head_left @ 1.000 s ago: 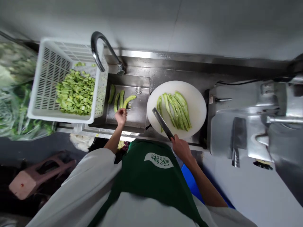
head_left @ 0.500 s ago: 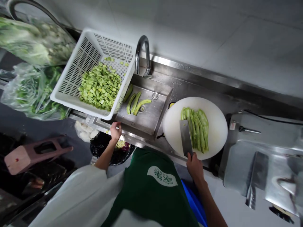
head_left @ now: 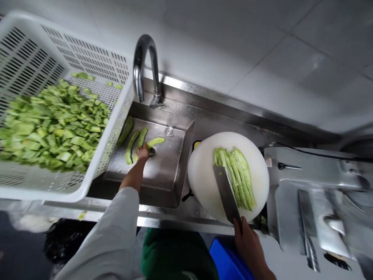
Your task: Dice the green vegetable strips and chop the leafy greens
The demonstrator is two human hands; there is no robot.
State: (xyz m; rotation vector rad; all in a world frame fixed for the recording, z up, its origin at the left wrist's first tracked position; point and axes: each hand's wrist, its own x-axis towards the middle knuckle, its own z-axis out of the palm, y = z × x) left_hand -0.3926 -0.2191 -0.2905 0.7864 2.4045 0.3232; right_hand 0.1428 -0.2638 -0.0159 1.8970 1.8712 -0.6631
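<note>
Down in the steel sink (head_left: 163, 171), my left hand (head_left: 142, 152) has its fingers on a long green vegetable piece (head_left: 155, 141); whether they grip it is too small to tell. Two more long pieces (head_left: 131, 147) lie beside it, and a darker one rests by the sink's left wall. My right hand (head_left: 247, 237) is closed around the handle of a cleaver (head_left: 227, 192). The blade lies over the round white cutting board (head_left: 201, 175), along the left side of a row of flat green slices (head_left: 237, 177).
A white slotted basket (head_left: 84, 186) full of chopped green pieces stands left of the sink. A curved faucet (head_left: 145, 58) rises behind the sink. Right of the board are metal equipment and another cleaver (head_left: 305, 217). A blue container (head_left: 227, 260) is below the counter.
My left hand has moved from the counter's front edge into the sink, onto the long pieces. My right hand still holds the cleaver by the slices. The view has shifted closer.
</note>
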